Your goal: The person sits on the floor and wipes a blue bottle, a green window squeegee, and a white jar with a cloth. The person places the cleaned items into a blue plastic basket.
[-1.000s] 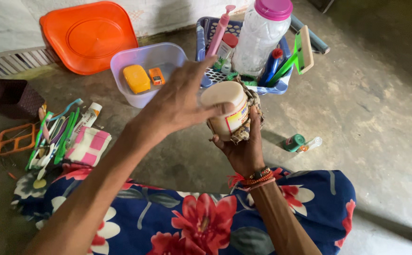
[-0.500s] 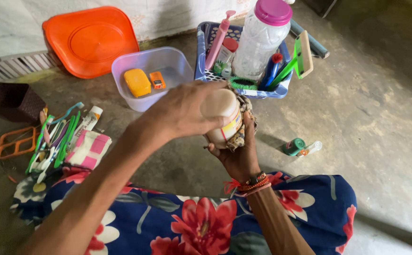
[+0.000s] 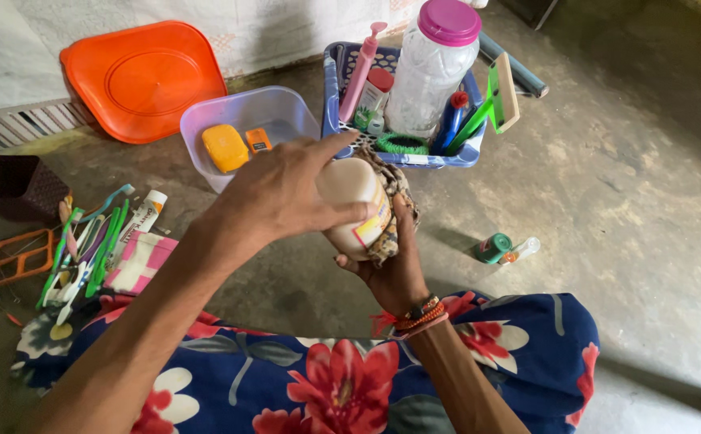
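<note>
My left hand (image 3: 282, 197) grips a cream plastic bottle (image 3: 356, 207) from above, fingers wrapped over its top. My right hand (image 3: 392, 265) holds a patterned brown cloth (image 3: 391, 193) against the bottle's right side and supports it from below. Bangles and red thread circle my right wrist. Both hands are raised above my lap, which is covered in blue cloth with red flowers (image 3: 342, 378).
A blue basket (image 3: 447, 157) holds a large jar with a pink lid (image 3: 435, 68), a pink pump bottle and brushes. Beside it sits a clear tub (image 3: 270, 112) with yellow soap, and an orange lid (image 3: 145, 80). Toothbrushes and a tube (image 3: 97, 241) lie left; a small green-capped bottle (image 3: 503, 249) lies right.
My left hand has closed down over the bottle's top and shifted round it; the bottle has tilted slightly against the cloth in my right hand.
</note>
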